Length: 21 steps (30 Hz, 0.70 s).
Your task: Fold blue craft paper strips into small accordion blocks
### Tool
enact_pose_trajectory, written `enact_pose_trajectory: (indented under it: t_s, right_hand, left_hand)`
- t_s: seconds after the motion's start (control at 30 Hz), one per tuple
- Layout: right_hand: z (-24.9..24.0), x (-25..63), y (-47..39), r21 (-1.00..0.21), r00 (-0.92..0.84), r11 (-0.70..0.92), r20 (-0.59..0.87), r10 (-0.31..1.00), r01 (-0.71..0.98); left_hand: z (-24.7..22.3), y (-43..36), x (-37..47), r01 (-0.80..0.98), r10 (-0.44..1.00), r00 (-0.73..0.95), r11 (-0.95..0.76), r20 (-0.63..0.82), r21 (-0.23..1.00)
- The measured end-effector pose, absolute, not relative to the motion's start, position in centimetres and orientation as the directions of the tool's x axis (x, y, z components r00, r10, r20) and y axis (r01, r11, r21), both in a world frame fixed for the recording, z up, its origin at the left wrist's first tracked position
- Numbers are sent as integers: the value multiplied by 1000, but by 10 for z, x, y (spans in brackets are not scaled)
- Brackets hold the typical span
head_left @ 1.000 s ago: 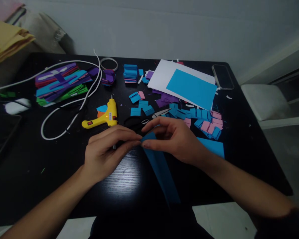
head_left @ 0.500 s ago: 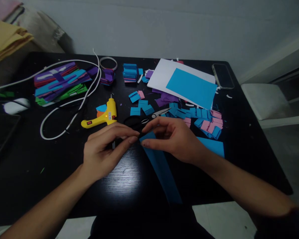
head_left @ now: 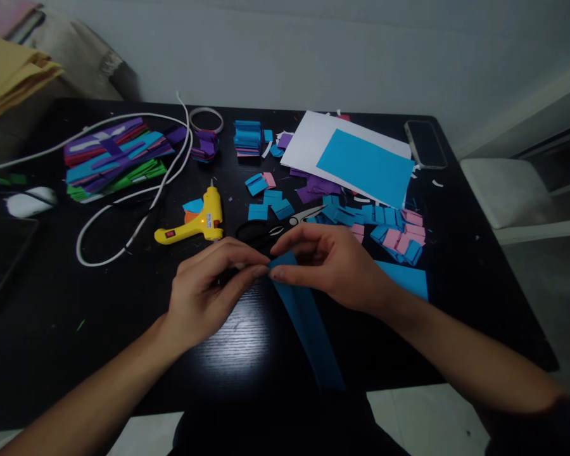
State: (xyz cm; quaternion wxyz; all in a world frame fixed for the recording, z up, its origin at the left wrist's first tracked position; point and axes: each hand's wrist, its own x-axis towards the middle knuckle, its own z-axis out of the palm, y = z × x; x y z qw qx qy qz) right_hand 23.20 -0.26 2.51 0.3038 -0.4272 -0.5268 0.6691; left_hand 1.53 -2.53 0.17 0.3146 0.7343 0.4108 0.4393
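Head view: both hands meet at the middle of the black surface (head_left: pixel 52 316), pinching the far end of a long blue paper strip (head_left: pixel 308 329). The left hand (head_left: pixel 209 291) comes in from 7 o'clock, its fingers (head_left: pixel 254 271) pressed together with the thumb on the strip's tip. The right hand (head_left: pixel 335 266) comes in from 4 o'clock, its thumb and forefinger closed on the same tip, so the fingertips of both hands touch or nearly touch there. From that pinch the strip runs toward 6 o'clock and reaches the near edge of the surface.

Just beyond the hands, at 12 o'clock, lie black-handled scissors (head_left: pixel 275 229), blades pointing to 2 o'clock. At 11 o'clock from the hands a yellow glue gun (head_left: pixel 202 221) lies on its side with a small light glowing on its body; its white cord (head_left: pixel 123 209) loops off toward 10 o'clock. A heap of purple, blue and green paper strips (head_left: pixel 114 158) sits farther out at 10 o'clock. Small folded blue and pink pieces (head_left: pixel 389 231) are scattered at 1 to 2 o'clock, near the right hand. Beyond them a blue sheet (head_left: pixel 365 166) rests on a white sheet (head_left: pixel 308 136), and a phone (head_left: pixel 425 144) lies near the far right corner. Another blue piece (head_left: pixel 408 278) shows just behind the right wrist.
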Motion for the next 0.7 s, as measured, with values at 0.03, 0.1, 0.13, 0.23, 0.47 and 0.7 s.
enact_pose_trajectory:
  t_s: [0.03,0.1,0.13,0.23,0.47,0.7]
  right_hand:
    - [25,232,-3,-964,-449,-260,-253,857,46]
    - [25,232,-3,-965,-451,-259,-253,856,49]
    - [25,232,-2,-964,-451,-260,-253,856,49]
    - [23,232,-2,-964,-453,-263,-253,855,42]
    - [21,232,0,-960,-443,-277,-261,858,31]
    - [21,232,-1,-962,-443,-268,-262,857,51]
  left_hand:
    - [2,-25,15,324,879,277,-465,387,824]
    - [2,-25,15,317,879,278,-464,387,827]
    - [3,-25,15,313,883,276,-457,381,832]
    - [3,-26,15,313,923,221,-374,316,873]
    - [4,-24,14,328,932,220,-348,287,878]
    - [8,-21,15,330,933,258,-328,250,885]
